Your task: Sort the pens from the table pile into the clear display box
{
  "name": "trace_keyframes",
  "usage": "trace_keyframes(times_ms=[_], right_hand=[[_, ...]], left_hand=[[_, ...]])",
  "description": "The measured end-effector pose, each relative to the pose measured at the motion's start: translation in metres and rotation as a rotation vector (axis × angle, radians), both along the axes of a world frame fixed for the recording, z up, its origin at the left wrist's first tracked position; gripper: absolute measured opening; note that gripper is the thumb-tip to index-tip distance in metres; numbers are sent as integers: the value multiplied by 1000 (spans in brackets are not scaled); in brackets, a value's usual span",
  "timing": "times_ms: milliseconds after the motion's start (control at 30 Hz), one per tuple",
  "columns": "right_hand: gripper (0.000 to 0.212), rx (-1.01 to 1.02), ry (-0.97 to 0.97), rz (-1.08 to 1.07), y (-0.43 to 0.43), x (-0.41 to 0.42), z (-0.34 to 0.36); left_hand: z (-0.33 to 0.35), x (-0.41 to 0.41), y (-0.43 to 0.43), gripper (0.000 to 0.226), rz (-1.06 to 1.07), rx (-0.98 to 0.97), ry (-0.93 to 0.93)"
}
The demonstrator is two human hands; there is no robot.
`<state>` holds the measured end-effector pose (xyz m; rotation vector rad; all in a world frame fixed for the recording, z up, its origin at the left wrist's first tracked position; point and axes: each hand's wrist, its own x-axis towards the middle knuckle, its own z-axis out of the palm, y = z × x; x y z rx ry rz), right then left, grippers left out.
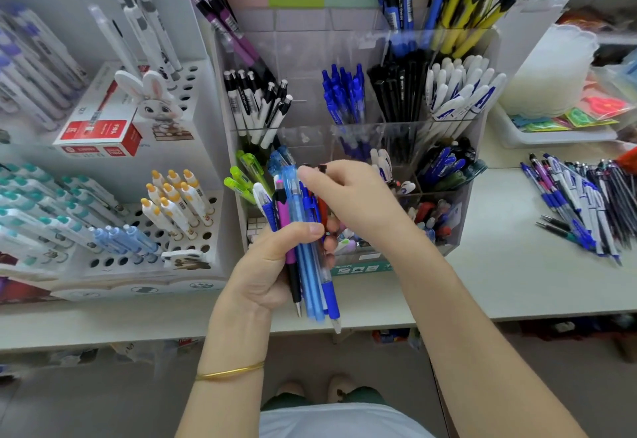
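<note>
Just before the clear display box (463, 196), a bundle of pens (303, 255) stands upright in the left hand's (265, 268) grip. The right hand (348, 196) pinches the top of its red pen (323, 209). The pen pile (582, 203) lies right on the table (499, 282).

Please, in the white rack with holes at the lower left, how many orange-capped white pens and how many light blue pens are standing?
Orange-capped white pens: 8
Light blue pens: 3
Total: 11
</note>
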<state>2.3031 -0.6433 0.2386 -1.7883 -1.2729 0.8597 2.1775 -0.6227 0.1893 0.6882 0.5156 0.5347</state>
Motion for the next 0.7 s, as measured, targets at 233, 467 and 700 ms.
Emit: trace_keyframes(times_ms=[233,467,700], right_hand=[[34,89,-68,-102,14,0,-15],[33,216,-92,-231,18,1,-11],[31,320,-67,-304,4,6,-8]], left_hand=[[4,6,-5,18,-41,-202,-72],[11,10,-4,19,77,-172,66],[17,12,-4,30,184,-140,79]])
